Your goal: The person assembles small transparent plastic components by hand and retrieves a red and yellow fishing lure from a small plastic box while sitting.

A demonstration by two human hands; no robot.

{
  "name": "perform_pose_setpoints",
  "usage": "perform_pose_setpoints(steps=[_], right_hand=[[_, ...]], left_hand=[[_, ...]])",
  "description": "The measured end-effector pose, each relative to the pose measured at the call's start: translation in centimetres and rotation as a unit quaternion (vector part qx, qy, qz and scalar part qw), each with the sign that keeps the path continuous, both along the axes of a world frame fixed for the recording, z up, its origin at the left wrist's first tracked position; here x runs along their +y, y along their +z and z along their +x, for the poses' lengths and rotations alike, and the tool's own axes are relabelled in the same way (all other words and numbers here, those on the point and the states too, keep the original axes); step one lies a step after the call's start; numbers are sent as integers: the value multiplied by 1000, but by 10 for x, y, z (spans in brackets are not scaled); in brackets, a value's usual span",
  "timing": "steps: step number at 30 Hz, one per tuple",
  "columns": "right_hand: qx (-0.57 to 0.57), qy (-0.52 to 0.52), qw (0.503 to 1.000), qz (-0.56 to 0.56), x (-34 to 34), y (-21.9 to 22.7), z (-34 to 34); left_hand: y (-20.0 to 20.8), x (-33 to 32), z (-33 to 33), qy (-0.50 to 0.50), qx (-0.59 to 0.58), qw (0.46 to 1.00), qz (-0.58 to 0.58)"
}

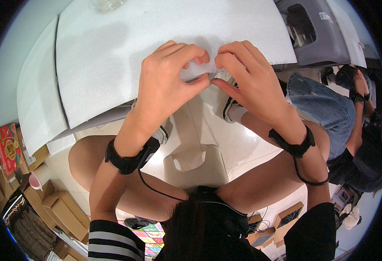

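My left hand and my right hand are raised close together over the near edge of the white-covered table. The fingers of both are curled, and the two thumb tips almost meet. Between the fingertips shows a small, pale, partly see-through patch; its kind and outline are too faint to make out. Each wrist wears a black strap with a small device, the left strap and the right strap, with a thin cable running from each.
A clear round dish sits at the table's far edge. A beige stool stands between my legs. Cardboard boxes and a red package are on the left. At right are a grey plastic bin and another seated person.
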State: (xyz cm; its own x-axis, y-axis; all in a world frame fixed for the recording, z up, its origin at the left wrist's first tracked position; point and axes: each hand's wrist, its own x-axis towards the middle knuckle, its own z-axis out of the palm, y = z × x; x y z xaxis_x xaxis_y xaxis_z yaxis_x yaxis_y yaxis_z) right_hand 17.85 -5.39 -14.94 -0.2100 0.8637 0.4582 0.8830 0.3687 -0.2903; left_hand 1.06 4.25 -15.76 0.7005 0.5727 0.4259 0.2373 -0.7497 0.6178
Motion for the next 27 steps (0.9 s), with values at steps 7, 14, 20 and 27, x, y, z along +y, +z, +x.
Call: perform_pose_setpoints(steps=[7,14,20,27], right_hand=[[132,-11,991,-34,-10,-5,2],[214,-36,975,-54,-10,-3,-1],[266,-69,957,-87,-7,-2,-4],[315,-83,939,-107,-5,-4,-6]], left_hand=[[1,-1,1,8,3,1000,-20],[0,-2,0,11,5,1000,-9],[2,-2,0,13,9,1000,1],[0,-3,-1,10,2,1000,-4]])
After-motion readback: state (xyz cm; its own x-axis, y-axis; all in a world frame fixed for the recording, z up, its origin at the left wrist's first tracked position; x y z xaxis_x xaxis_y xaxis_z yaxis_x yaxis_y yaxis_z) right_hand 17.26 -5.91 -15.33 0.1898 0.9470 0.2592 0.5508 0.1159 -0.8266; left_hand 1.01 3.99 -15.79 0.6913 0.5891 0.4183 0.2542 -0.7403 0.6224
